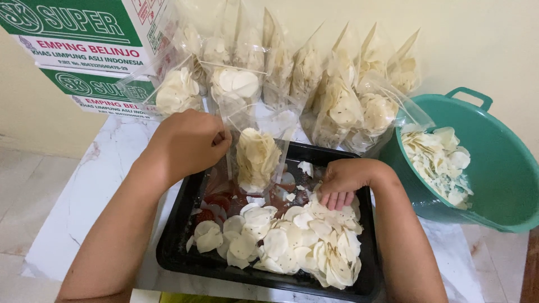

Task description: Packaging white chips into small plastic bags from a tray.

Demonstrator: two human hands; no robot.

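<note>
Head view looks down on the left hand [188, 143], pinched on the rim of a clear plastic bag [257, 154] standing part-filled with pale chips just right of its knuckles. The right hand [343, 182] curls narrow, fingers down into the loose chips [297, 238] heaped in the black tray [179, 247] beneath it. Beyond both hands lean filled bags [337, 106]; a green basin [505, 179] sits right of the right hand. Judged from here, the soft bag could slump if the pinch loosens, spilling chips; a hard scoop may crack them.
</note>
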